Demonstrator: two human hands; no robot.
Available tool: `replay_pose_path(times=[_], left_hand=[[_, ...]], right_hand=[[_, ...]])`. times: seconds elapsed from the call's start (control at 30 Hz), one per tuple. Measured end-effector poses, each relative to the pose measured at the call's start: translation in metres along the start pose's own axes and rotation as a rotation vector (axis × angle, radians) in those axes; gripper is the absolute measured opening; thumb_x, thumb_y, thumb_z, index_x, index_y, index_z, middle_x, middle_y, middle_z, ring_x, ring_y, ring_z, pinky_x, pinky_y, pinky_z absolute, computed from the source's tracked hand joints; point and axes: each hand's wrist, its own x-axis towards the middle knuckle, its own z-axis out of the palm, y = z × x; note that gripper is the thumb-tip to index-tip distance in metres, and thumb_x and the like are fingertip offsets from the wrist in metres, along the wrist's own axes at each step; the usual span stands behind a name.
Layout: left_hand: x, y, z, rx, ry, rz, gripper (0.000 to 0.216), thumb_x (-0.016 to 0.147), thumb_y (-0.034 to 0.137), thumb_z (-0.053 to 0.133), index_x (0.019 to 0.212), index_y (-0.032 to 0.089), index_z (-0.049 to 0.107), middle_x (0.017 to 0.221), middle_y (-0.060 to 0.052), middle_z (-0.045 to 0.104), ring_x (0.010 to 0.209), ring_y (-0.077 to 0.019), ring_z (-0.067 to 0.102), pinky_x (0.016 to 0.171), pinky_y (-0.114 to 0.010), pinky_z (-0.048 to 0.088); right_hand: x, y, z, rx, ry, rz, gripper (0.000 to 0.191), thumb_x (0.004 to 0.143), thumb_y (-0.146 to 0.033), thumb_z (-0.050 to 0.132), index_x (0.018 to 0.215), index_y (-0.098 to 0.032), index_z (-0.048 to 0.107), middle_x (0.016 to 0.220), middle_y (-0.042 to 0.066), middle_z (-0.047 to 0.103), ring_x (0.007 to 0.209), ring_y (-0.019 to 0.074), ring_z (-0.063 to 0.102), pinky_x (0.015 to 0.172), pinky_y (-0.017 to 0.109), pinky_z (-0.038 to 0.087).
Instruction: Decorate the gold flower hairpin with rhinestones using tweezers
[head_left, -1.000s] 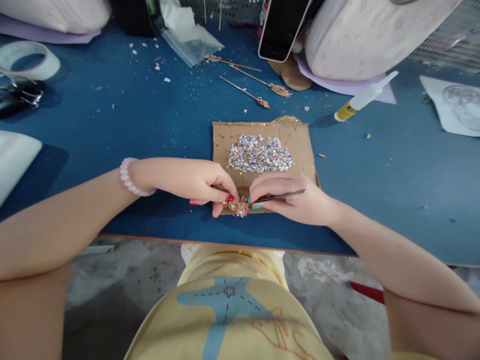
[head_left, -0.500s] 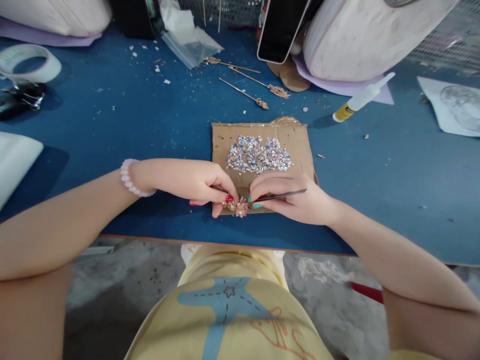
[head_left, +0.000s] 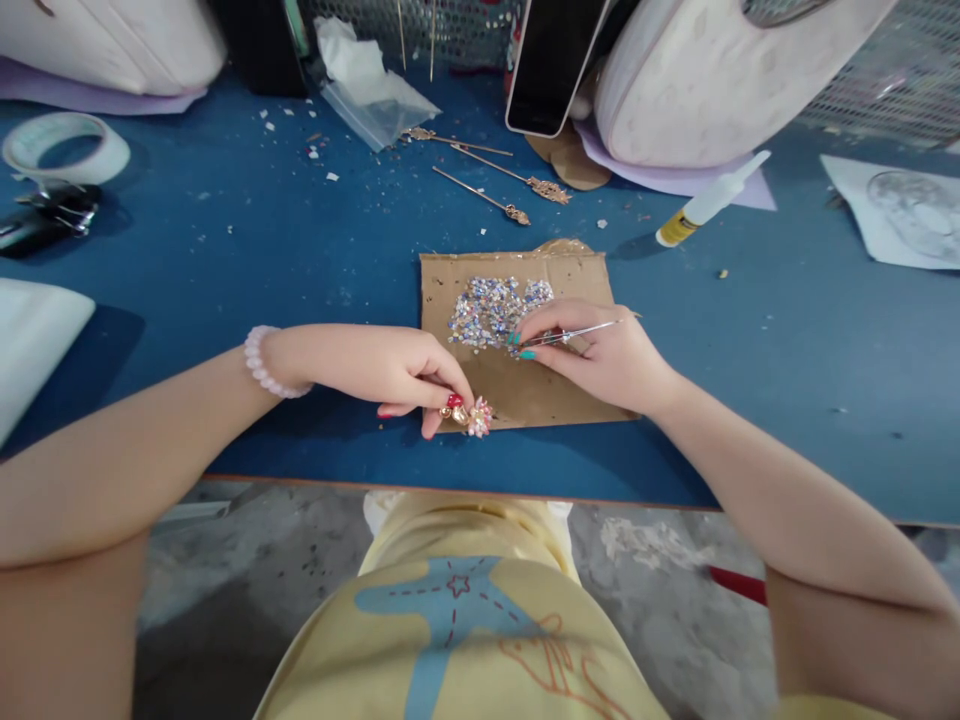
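My left hand [head_left: 390, 368] pinches a small gold and pink ornament [head_left: 469, 414] at the near edge of a brown cardboard sheet [head_left: 525, 392]. My right hand [head_left: 600, 355] grips thin metal tweezers [head_left: 577, 333], their tips reaching into a heap of small shiny rhinestones [head_left: 487, 308] on the far half of the cardboard. A pale pink bead bracelet [head_left: 259, 362] circles my left wrist.
On the blue table [head_left: 225, 250] lie three gold hairpin sticks [head_left: 495, 180], a glue bottle [head_left: 709, 205], a plastic bag [head_left: 375, 85], a tape roll [head_left: 64, 145], a propped phone [head_left: 551, 60], a pale bag [head_left: 705, 80] and white paper [head_left: 892, 215]. The table edge runs close in front of me.
My right hand with the tweezers has moved away from the ornament, up the cardboard to the rhinestone heap. My left hand has stayed put with the ornament.
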Motion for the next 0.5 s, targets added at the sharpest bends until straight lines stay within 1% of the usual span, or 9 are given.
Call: replay_pose_path(times=[0.13,0.3,0.4,0.5], left_hand=[[0.0012,-0.0019,0.0,0.0,0.005,0.003,0.031,0.103,0.02,0.048,0.119,0.019,0.075,0.082,0.002,0.08,0.045,-0.0059,0.055,0.046,-0.016,0.043],[0.0013,0.0009,-0.0005,-0.012,0.001,-0.022,0.031,0.103,0.02,0.048,0.12,0.018,0.075,0.082,0.001,0.079,0.045,-0.0064,0.056,0.047,-0.016,0.045],[0.0008,0.0019,0.0,-0.006,0.004,-0.021,0.032,0.104,0.02,0.048,0.12,0.017,0.075,0.082,0.001,0.079,0.045,-0.0063,0.056,0.047,-0.016,0.046],[0.0009,0.0002,0.0001,-0.018,0.001,-0.008,0.032,0.104,0.02,0.047,0.12,0.017,0.075,0.082,0.001,0.079,0.045,-0.0062,0.057,0.047,-0.016,0.045]], right_hand=[[-0.0004,-0.0024,0.002,0.004,-0.011,0.046,0.01,0.091,-0.023,0.065,0.091,-0.02,0.074,0.096,0.004,0.079,0.086,0.0175,0.074,0.081,0.031,0.057],[-0.0015,-0.0021,0.0033,0.036,-0.01,0.125,0.01,0.09,-0.026,0.065,0.096,-0.021,0.071,0.096,0.003,0.078,0.085,0.0184,0.074,0.077,0.032,0.057],[-0.0019,-0.0013,0.0038,0.023,-0.009,0.12,0.01,0.09,-0.027,0.064,0.096,-0.022,0.068,0.096,0.003,0.077,0.083,0.0185,0.074,0.076,0.032,0.056],[-0.0009,-0.0018,0.0034,-0.013,-0.051,0.094,0.008,0.091,-0.026,0.062,0.093,-0.021,0.067,0.095,0.003,0.076,0.084,0.0183,0.073,0.08,0.032,0.056]])
